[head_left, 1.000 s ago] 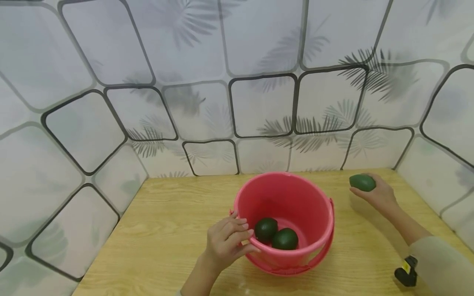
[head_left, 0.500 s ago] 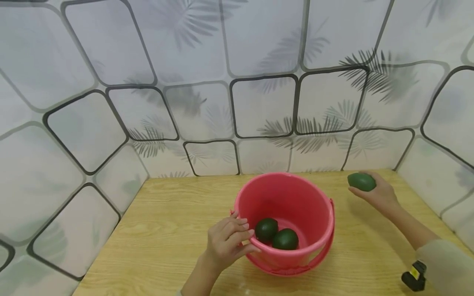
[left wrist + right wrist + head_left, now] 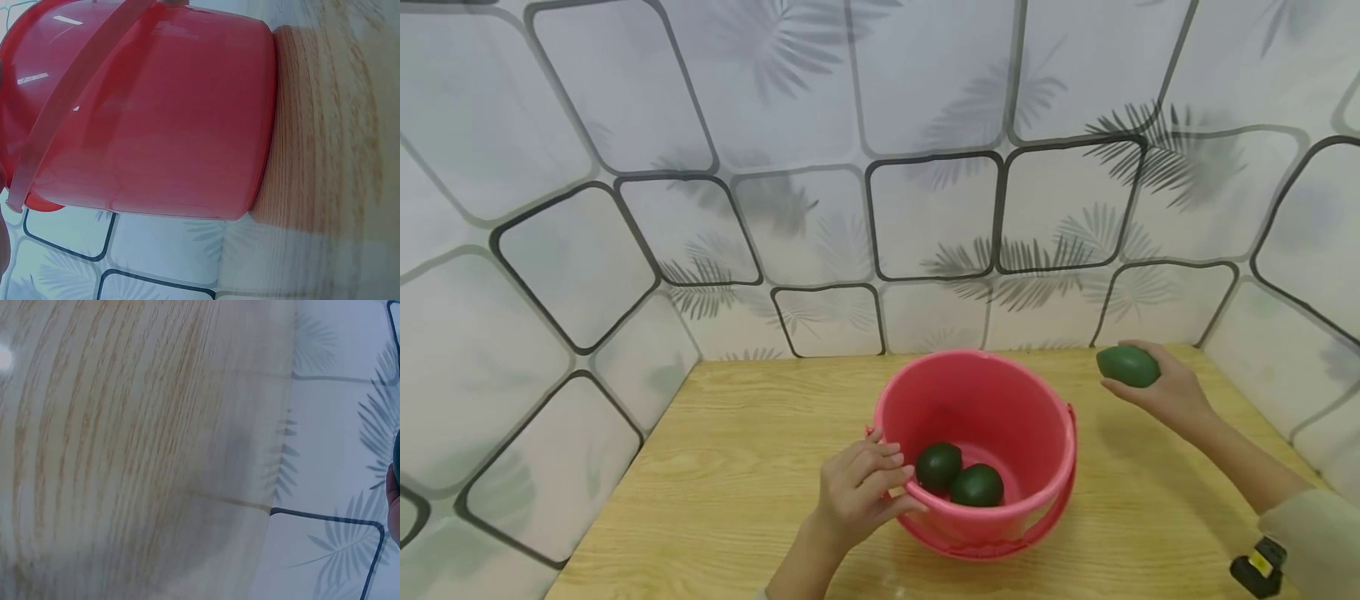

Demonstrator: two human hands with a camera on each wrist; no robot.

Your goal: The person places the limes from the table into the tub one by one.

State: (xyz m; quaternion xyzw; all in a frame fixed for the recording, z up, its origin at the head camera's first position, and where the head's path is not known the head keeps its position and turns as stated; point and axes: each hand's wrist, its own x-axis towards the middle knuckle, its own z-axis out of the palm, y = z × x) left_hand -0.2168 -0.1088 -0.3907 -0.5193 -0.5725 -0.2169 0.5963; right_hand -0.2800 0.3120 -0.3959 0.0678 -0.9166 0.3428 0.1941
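Note:
A pink bucket (image 3: 977, 533) with its handle hanging down stands upright on the wooden table. My left hand (image 3: 861, 492) grips the bucket's left rim. Inside, at the bottom, lie two dark green avocados, a left one (image 3: 938, 467) and a right one (image 3: 977, 485), side by side. To the right of the bucket, above the table, my right hand (image 3: 1176, 392) holds a third green avocado (image 3: 1127, 367) between thumb and fingers. In the left wrist view the bucket's side (image 3: 175, 119) fills much of the picture. Only a bit of my right hand (image 3: 394, 509) shows in the right wrist view.
The light wooden table (image 3: 722, 467) reaches back to a wall covering (image 3: 932, 217) with dark outlined squares and leaf prints. Similar covering closes off the left and right sides. A black wrist device (image 3: 1260, 567) sits at the right sleeve (image 3: 1318, 533).
My right hand, with the avocado in it, has shifted slightly left and up. My left hand and the bucket have stayed in place.

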